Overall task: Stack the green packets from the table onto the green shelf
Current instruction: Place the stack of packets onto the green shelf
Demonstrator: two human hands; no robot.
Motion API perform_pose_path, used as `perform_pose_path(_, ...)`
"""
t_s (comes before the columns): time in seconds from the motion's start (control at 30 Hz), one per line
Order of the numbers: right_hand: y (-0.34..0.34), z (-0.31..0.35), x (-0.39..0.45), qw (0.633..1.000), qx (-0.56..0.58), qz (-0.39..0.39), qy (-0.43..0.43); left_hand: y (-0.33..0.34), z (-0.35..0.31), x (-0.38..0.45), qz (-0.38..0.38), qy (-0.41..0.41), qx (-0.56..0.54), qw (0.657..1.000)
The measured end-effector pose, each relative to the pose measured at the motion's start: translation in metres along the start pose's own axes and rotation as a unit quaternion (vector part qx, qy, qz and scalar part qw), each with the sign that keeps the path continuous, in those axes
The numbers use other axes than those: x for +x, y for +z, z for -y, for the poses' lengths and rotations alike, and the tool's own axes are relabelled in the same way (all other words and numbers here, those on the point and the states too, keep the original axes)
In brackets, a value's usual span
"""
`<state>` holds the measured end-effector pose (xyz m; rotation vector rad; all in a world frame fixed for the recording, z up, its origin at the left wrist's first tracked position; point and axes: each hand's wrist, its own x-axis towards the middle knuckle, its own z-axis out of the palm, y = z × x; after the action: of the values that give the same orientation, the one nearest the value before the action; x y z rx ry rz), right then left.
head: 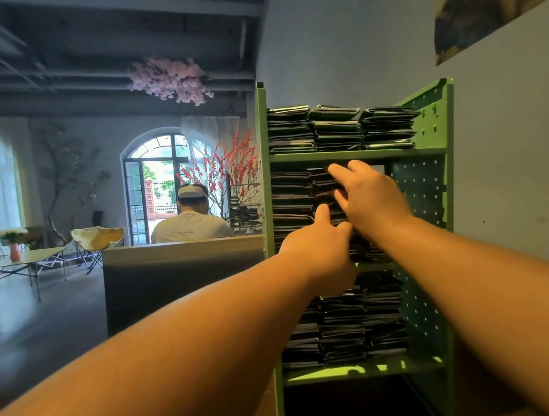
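Both hands reach into the middle tier of the green shelf (425, 119), where the dark green packets (292, 199) lie flat in stacks, long edges running left to right. The right hand (371, 195) sits higher and deeper, its fingers (340, 171) spread over the middle stack's top. The left hand (320, 240) is just below, thumb up against the stack's front; whether it pinches a packet cannot be told.

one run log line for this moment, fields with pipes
left hand and right hand on packets | middle tier, green shelf | placing
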<state>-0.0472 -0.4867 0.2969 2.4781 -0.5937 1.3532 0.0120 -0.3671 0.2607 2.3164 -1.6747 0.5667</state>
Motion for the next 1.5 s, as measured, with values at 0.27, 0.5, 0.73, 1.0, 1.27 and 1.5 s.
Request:
perform_pose_path(0.27,-0.005,-0.018,-0.024,0.993,0.092,-0.066,0.013,-0.006,0.004,-0.007,-0.001,0.000,0.008,1.000)
perform_pose_path(0.5,-0.007,-0.037,-0.032,0.993,0.012,0.033,0.110,-0.006,0.003,-0.008,-0.024,-0.002,0.012,1.000)
perform_pose_path(0.73,-0.010,-0.039,-0.031,0.997,0.009,0.038,0.073,-0.009,0.002,-0.010,-0.068,0.011,0.024,0.997)
perform_pose_path(1.0,-0.013,-0.029,-0.025,1.000,0.004,-0.028,0.015,-0.009,0.000,-0.010,-0.071,0.010,0.037,0.997)
perform_pose_path(1.27,-0.011,-0.017,-0.021,0.992,-0.077,-0.032,-0.093,-0.005,-0.001,-0.010,-0.064,0.008,0.045,0.997)
perform_pose_path(1.5,-0.021,-0.002,-0.016,0.971,-0.158,0.059,-0.168,-0.001,0.000,-0.012,-0.062,0.023,0.055,0.996)
